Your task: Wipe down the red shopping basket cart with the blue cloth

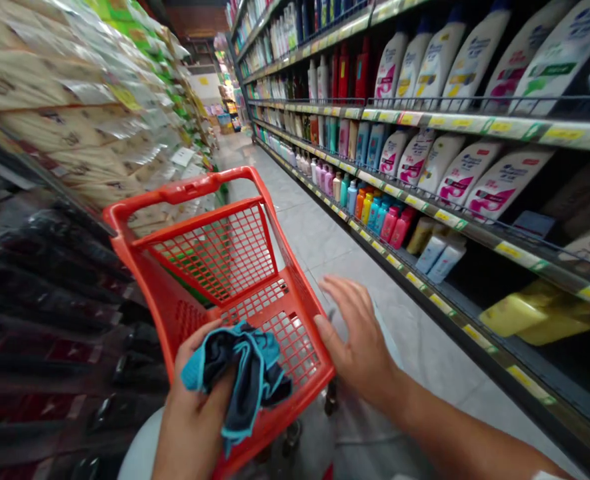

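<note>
My left hand (195, 407) is at the bottom of the view, gripping a crumpled dark navy cloth with bright blue edging (239, 373). The cloth hangs over the near rim of a red plastic mesh shopping cart (175, 192). My right hand (357, 340) is open, its fingers spread, at the cart's right rim. I cannot tell whether it touches the rim. The cart's basket shows only red mesh and a small green item low against its far wall.
Shelves of shampoo and lotion bottles with yellow price strips (425, 187) line the right side. Stacked wrapped packs (75, 127) rise on the left above dark packaged goods (49, 333). A grey tiled aisle floor (325, 227) runs ahead between them.
</note>
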A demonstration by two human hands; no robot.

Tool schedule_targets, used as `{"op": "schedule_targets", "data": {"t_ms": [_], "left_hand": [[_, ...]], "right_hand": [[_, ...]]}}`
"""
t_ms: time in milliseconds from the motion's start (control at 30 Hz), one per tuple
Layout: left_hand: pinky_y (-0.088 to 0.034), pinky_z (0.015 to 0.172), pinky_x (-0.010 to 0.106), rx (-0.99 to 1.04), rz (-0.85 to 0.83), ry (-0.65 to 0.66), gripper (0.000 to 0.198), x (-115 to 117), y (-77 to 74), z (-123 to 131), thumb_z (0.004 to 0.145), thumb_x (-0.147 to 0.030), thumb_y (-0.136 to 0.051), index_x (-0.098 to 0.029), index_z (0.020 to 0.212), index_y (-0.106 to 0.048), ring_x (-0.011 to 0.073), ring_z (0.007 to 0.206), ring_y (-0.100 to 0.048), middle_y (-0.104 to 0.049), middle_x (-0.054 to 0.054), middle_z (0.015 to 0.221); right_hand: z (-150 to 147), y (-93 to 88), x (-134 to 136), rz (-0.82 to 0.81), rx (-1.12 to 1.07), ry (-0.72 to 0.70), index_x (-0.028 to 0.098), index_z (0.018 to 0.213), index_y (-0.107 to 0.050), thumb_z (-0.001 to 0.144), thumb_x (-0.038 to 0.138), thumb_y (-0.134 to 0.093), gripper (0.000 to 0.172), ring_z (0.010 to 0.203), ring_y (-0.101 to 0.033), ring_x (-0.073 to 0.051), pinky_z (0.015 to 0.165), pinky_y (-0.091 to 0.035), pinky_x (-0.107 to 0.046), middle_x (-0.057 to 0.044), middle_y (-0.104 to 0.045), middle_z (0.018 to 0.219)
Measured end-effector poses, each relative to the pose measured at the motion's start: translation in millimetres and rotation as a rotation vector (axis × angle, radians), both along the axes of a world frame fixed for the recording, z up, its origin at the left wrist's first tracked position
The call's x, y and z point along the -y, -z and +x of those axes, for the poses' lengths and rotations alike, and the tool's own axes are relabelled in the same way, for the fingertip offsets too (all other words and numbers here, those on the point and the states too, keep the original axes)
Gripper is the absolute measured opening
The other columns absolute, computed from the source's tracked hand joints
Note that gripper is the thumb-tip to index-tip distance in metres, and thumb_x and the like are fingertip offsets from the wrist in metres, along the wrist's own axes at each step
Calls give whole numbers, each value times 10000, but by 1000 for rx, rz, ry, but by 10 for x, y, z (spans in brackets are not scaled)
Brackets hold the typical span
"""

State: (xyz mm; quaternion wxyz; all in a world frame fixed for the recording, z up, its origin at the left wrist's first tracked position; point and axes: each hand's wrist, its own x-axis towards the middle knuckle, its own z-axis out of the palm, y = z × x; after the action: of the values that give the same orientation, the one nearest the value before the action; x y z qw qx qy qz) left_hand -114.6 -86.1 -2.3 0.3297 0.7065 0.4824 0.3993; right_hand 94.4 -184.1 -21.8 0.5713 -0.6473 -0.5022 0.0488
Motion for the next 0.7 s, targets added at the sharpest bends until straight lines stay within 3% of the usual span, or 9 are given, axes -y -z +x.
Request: {"op": "schedule_targets", "data": {"t_ms": [67,133,267,367,500,633,700], "left_hand": [[-541,1026,535,40,-12,-24,540,-75,-149,248,793,-512,-695,-251,1241,-545,291,1108,-674,-650,91,1252],[-559,1001,479,73,55,49,478,-119,-168,519,826,-456,-681,-246,1216,-502,260,1104,-674,-647,92,1235],[-422,1170,496,-77,165,470,323,-16,111,885,901,-344,-588,-236,1205,-565,266,1365,-519,-543,127,1414],[-460,1149,468,-193,56,555,430,157,311,904,980,-325,-468,-250,1403,-442,238,1356,-532,-509,139,1457],[-529,1065,427,-300,72,531,420,169,289,868,982,-327,-481,-246,1392,-439,225,1231,-603,-491,137,1412],[-518,1065,447,-417,220,509,346,-258,122,1143,909,-261,-551,-238,1254,-545,244,1216,-577,-420,119,1397],[-472,1111,486,-431,284,394,352,-543,67,1364,862,-229,-577,-215,1214,-549,271,1249,-538,-378,122,1399]], "right_hand": [[22,263,-54,-49,-65,92,215,1492,-461,979,332,-528,530,1426,-456,-251,1205,-360,-514,-128,-514,1515],[-18,520,-80,-112,-159,1,215,1532,-400,1012,319,-450,532,1402,-494,-226,1171,-428,-472,-126,-522,1510],[-154,838,-25,-75,-134,-153,235,1523,-416,1022,218,-336,507,1424,-468,-214,1199,-395,-469,-120,-528,1504],[-182,900,43,-63,-143,-196,240,1537,-392,987,191,-399,552,1462,-414,-226,1223,-359,-483,-120,-484,1540],[-129,881,92,-79,-230,-291,258,1535,-395,895,201,-551,662,1470,-396,-258,1229,-353,-494,-118,-444,1567],[-116,863,121,-119,-279,-310,317,1504,-440,853,207,-597,679,1466,-399,-265,1238,-331,-513,-90,-437,1569],[-146,881,139,-145,-277,-280,327,1516,-428,860,205,-579,684,1476,-385,-265,1235,-329,-523,-83,-425,1579]]}}
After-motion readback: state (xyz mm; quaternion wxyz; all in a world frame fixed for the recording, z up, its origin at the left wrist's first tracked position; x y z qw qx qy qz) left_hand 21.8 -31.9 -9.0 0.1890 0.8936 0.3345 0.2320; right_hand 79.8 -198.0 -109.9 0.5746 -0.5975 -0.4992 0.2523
